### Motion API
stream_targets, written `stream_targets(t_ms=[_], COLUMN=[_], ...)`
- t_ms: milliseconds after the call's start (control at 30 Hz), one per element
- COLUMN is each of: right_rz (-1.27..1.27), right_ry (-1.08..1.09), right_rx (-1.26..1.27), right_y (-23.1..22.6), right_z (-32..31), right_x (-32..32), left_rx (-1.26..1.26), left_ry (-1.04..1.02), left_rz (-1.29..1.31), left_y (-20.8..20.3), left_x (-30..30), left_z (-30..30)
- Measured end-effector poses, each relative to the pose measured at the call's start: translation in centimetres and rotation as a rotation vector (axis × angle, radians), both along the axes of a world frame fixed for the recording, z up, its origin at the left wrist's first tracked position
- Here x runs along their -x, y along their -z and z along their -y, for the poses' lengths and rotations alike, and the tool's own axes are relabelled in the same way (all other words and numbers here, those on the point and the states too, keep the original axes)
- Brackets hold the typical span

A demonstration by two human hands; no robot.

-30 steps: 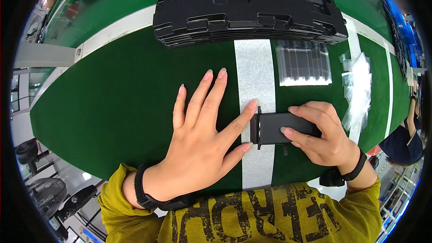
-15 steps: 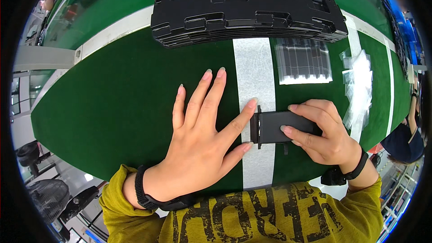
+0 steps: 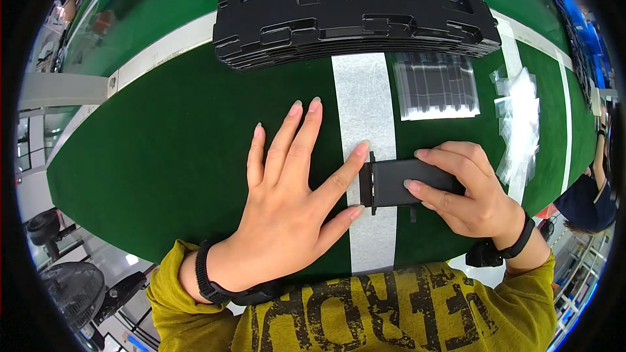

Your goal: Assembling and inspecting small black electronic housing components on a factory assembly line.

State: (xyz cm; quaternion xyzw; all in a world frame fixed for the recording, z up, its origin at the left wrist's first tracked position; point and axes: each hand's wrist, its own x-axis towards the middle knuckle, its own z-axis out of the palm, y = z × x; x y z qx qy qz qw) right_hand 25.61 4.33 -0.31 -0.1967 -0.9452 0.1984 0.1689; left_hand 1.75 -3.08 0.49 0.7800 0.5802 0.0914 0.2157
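A flat dark grey battery [image 3: 398,182] lies across the white strip on the green work surface, with a narrow black strip [image 3: 366,184] crosswise at its left end. My right hand [image 3: 466,189] holds the battery's right part, its thumb resting on the top and the index finger at the far edge. My left hand [image 3: 287,195] lies with its fingers spread. Its index fingertip and thumb tip sit by the two corners of the black strip; whether they press on it I cannot tell. A small dark tab [image 3: 413,214] shows just below the battery.
Beyond my hands stands a stack of black moulded trays [image 3: 358,32], the top one holding similar flat dark pieces. A clear sheet of dark strips [image 3: 437,88] lies to the right of the white strip [image 3: 362,104]. Farther right is a pile of clear film pieces [image 3: 518,127].
The view has shifted slightly, so the trays and sheet appear a little higher and farther left. Both hands keep their places at the battery.
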Motion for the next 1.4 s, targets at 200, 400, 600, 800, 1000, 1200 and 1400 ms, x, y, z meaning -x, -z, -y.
stream_targets(t_ms=[200,400,600,800,1000,1200,1400], right_rz=[0.026,0.044,0.065,0.09,0.04,0.028,-0.01], right_ry=[-0.003,-0.006,-0.014,-0.018,-0.024,-0.026,0.016], right_rx=[-0.006,-0.029,-0.073,-0.095,-0.063,-0.089,-0.055], right_y=[-0.1,-0.3,-0.8,-0.9,-0.6,-0.6,-1.7], right_z=[0.1,0.1,0.4,0.5,0.6,0.6,1.0], right_x=[-0.1,-0.1,-0.1,0.1,-0.3,-0.5,-0.9], left_rx=[-0.003,-0.011,-0.036,-0.048,-0.119,-0.383,-0.614], left_ry=[-0.001,0.0,0.006,0.051,0.156,0.135,-0.031], left_rz=[0.002,0.007,0.004,0.171,0.232,0.131,0.406], left_y=[0.0,0.1,-0.1,0.5,0.6,0.3,-0.9], left_x=[0.0,0.0,-0.1,0.5,0.4,0.3,0.2], left_z=[0.1,0.0,0.2,0.3,0.3,0.0,-0.4])
